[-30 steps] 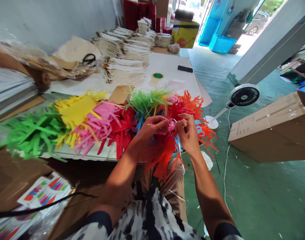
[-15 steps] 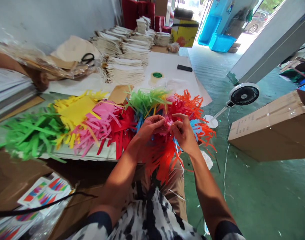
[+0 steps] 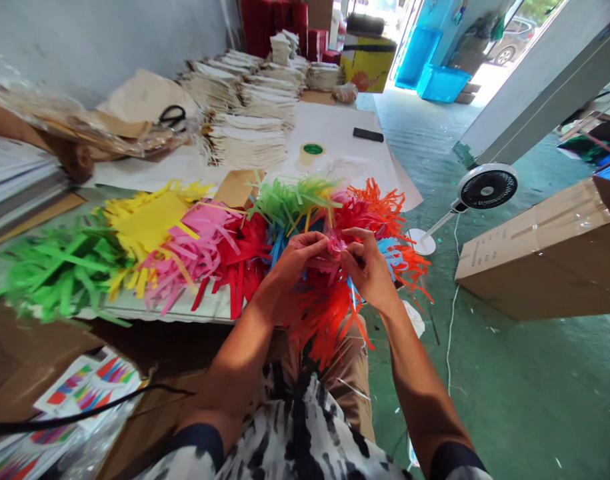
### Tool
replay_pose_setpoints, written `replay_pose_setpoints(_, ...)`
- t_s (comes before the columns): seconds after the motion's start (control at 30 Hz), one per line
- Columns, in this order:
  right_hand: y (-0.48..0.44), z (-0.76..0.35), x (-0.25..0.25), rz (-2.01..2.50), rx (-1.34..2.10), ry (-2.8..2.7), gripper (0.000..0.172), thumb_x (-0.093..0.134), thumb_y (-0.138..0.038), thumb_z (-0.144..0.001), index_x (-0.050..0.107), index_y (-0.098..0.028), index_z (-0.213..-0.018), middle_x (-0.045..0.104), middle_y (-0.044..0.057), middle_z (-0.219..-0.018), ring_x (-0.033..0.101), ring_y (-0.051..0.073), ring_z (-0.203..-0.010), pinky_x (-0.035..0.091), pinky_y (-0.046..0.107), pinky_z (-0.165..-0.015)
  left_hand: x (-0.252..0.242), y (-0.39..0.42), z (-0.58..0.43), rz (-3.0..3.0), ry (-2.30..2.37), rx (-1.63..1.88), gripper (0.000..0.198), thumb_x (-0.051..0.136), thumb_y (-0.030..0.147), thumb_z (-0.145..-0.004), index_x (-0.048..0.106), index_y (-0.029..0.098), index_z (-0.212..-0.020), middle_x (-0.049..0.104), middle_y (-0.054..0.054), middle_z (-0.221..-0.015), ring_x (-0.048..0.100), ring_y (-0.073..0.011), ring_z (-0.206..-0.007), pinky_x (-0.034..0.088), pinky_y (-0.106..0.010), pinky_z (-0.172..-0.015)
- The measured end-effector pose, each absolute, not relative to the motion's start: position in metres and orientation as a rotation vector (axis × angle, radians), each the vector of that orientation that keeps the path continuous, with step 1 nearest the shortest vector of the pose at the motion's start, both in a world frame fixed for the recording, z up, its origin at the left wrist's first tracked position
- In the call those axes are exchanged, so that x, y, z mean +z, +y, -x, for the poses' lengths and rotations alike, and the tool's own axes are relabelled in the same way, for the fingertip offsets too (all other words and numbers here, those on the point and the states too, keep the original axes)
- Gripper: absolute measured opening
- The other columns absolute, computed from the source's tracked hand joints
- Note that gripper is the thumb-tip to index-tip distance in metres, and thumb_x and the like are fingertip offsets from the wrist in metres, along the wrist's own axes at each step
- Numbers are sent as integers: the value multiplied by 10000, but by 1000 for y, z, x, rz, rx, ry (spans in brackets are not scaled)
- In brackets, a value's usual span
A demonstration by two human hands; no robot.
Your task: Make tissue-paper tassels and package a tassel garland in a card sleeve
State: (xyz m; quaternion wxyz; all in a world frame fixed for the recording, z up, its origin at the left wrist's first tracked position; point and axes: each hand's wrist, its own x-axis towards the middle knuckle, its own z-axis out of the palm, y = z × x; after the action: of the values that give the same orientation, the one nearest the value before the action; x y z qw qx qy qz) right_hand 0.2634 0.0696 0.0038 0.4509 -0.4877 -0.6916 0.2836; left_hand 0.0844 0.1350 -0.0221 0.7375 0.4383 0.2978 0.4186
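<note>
Left hand (image 3: 299, 257) and right hand (image 3: 367, 263) meet at table edge, above person's lap. Both pinch pink fringed paper piece (image 3: 336, 245) between fingertips, hands almost touching. Red-orange fringed paper bundle (image 3: 329, 313) hangs below hands. Behind: green fringe (image 3: 289, 200), orange fringe (image 3: 385, 203). Left along table (image 3: 335, 130): red, pink, yellow (image 3: 147, 220), green piles. Farther back: tape roll (image 3: 312, 151), scissors (image 3: 172, 117). Fan (image 3: 486, 189) on floor, right.

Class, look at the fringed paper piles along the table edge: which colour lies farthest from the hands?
The green fringed pile, at the row's far left end; yellow, pink and red lie between it and the left hand.
</note>
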Motion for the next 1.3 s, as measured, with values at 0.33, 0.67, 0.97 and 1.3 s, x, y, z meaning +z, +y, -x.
replay_pose_setpoints(0.33,68,-261,6,1230,629,-1741,332,518,-280,-1042,486,-254,-1371,581,-72,-751,473,115,-614,373,258,-630,-25,138,-83,-901,638,898,307,892,331,-721,694,138,-853,788,-48,-838,765,-175,-736,639,-291,-743)
replay_pose_setpoints(0.67,70,-261,4,1239,586,-1774,349,510,-295,-1043,476,-273,-1390,617,-53,-765,494,132,-625,394,264,-639,-28,139,-85,-905,655,905,344,908,354,-699,723,146,-901,786,-51,-852,768,-187,-757,645,-311,-756)
replay_pose_setpoints(0.97,71,-260,1,1261,579,-1755,319,503,-317,-1054,492,-266,-1368,608,-60,-754,515,132,-628,401,264,-648,-24,132,-85,-1009,694,914,336,895,387,-745,698,165,-903,757,-24,-857,744,-161,-762,636,-283,-737)
replay_pose_setpoints(1.3,69,-262,-1,1320,617,-1604,296,615,-486,-1004,659,-233,-1150,702,65,-1055,630,149,-739,484,270,-646,-7,118,-104,-1699,1012,1156,217,584,443,-1023,592,242,-1106,736,4,-789,687,-142,-634,456,-216,-592)
